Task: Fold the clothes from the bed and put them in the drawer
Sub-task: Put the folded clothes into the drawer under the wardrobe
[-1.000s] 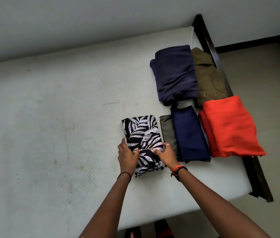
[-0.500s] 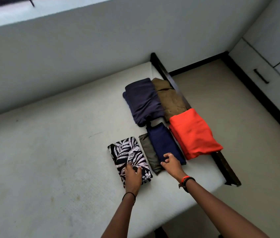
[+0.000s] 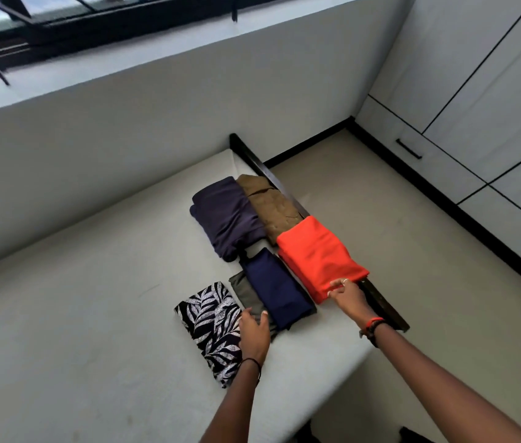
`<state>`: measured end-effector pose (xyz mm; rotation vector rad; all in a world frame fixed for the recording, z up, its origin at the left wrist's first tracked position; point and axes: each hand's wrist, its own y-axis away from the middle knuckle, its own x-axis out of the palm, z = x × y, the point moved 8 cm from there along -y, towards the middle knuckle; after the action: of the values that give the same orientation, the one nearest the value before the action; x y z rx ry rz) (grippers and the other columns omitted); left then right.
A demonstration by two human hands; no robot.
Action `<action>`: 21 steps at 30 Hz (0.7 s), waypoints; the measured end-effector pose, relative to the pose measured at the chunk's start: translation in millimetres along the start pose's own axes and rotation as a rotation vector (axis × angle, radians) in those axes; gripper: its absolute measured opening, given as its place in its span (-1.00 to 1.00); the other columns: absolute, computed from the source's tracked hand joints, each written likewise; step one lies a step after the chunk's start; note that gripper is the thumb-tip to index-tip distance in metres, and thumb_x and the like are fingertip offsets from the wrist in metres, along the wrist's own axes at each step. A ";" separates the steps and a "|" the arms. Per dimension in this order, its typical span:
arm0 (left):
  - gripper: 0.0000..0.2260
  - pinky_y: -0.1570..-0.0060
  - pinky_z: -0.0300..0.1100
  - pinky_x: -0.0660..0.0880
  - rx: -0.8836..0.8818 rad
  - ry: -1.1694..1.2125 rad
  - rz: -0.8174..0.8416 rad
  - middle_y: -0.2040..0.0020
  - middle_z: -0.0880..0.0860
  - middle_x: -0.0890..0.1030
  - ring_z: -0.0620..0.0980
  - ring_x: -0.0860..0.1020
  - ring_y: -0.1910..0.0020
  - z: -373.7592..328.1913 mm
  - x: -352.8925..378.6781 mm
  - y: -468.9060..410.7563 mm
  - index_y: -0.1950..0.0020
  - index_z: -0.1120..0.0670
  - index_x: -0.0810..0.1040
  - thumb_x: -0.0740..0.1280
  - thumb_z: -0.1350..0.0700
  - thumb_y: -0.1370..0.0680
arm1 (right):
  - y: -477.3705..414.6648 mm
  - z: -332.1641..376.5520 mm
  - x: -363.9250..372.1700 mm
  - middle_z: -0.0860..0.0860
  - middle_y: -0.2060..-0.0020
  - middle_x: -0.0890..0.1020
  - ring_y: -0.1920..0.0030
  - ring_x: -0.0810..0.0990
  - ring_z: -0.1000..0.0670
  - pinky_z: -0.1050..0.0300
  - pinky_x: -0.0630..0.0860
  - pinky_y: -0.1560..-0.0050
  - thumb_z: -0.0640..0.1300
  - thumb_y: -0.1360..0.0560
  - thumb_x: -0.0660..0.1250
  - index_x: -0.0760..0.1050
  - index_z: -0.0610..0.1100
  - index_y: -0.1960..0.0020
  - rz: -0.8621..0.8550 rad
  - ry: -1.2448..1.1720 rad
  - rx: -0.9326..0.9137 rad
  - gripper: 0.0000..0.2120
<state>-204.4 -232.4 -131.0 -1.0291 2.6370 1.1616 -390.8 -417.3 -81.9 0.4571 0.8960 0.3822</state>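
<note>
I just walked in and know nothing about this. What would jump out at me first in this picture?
The orange garment stands out, folded at the right edge of the mattress, with the right hand pinching its near corner. Next is the black-and-white leaf-print cloth, folded near the front, where the left hand rests on its right side. Darker folded clothes lie between and behind them.
</note>
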 end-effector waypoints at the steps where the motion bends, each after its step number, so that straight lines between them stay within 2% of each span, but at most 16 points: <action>1: -0.62 -0.19 0.03 0.40 -0.004 -0.005 0.003 -0.14 0.30 0.51 0.23 0.48 -0.12 -2.5 3.3 -1.0 -0.31 0.27 0.35 0.27 0.11 -0.57 | -4.2 -2.5 -7.9 0.00 0.34 0.49 0.25 0.47 -0.02 0.30 0.31 0.35 -0.33 -0.45 0.35 0.50 -0.31 -0.10 -0.014 -0.007 0.004 -0.77; 4: -0.61 -0.23 0.05 0.38 -0.006 -0.030 -0.004 -0.18 0.30 0.49 0.25 0.46 -0.18 -12.0 11.0 -3.3 -0.32 0.28 0.35 0.28 0.11 -0.57 | -18.7 -8.1 -29.9 -0.10 0.20 0.53 0.13 0.49 -0.04 0.16 0.30 0.29 -0.33 -0.46 0.35 0.49 -0.32 -0.12 -0.061 -0.026 0.010 -0.76; 7: -0.61 -0.23 0.00 0.36 -0.004 -0.039 -0.022 -0.16 0.27 0.49 0.24 0.45 -0.18 -23.0 22.4 -11.7 -0.31 0.31 0.37 0.28 0.12 -0.57 | -41.1 -12.3 -49.6 -0.13 0.17 0.54 0.12 0.51 -0.06 0.22 0.26 0.21 -0.31 -0.46 0.36 0.50 -0.31 -0.11 -0.089 -0.050 0.032 -0.76; 11: -0.62 -0.22 -0.04 0.37 -0.048 -0.010 -0.033 -0.18 0.30 0.49 0.21 0.47 -0.17 -35.8 42.4 -27.0 -0.31 0.31 0.36 0.27 0.13 -0.57 | -81.0 -14.7 -68.9 -0.24 0.04 0.62 -0.04 0.58 -0.18 0.16 0.38 0.05 -0.24 -0.45 0.41 0.51 -0.30 -0.10 -0.099 -0.108 0.056 -0.74; 15: -0.55 -0.18 -0.12 0.35 -0.125 0.078 -0.030 -0.21 0.29 0.46 0.18 0.47 -0.18 -51.8 82.2 -46.5 -0.35 0.30 0.32 0.31 0.09 -0.56 | -133.5 -14.2 -75.4 -0.16 0.07 0.61 -0.08 0.58 -0.16 0.16 0.38 0.03 -0.10 -0.41 0.47 0.48 -0.27 -0.11 -0.014 -0.072 0.066 -0.63; 17: -0.47 -0.15 -0.10 0.38 -0.191 0.204 -0.024 -0.16 0.21 0.47 0.13 0.48 -0.12 -61.5 106.4 -56.7 -0.36 0.26 0.29 0.36 0.03 -0.53 | -158.7 -12.6 -72.5 -0.15 0.03 0.62 -0.09 0.57 -0.14 0.15 0.40 -0.02 -0.03 -0.39 0.49 0.47 -0.24 -0.14 0.052 -0.040 0.061 -0.56; 19: -0.41 -0.14 -0.11 0.38 -0.241 0.334 -0.057 -0.09 0.14 0.45 0.05 0.46 -0.07 -70.0 123.6 -66.7 -0.38 0.24 0.27 0.40 0.00 -0.49 | -177.2 -9.7 -65.9 -0.11 0.08 0.60 -0.09 0.57 -0.12 0.17 0.38 0.00 0.03 -0.37 0.50 0.44 -0.23 -0.18 0.112 -0.010 0.057 -0.49; 21: -0.35 -0.28 -0.11 0.34 -0.279 0.410 -0.085 -0.22 0.17 0.43 0.07 0.44 -0.22 -75.9 142.3 -80.5 -0.41 0.25 0.25 0.43 0.00 -0.47 | -195.9 -5.6 -57.0 -0.07 0.12 0.52 -0.05 0.55 -0.07 0.18 0.36 0.00 0.07 -0.35 0.50 0.42 -0.26 -0.23 0.170 0.026 0.027 -0.39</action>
<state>-251.0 -401.2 -173.9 -1.5647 2.7329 1.4663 -403.0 -608.8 -151.3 0.5566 0.8912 0.5328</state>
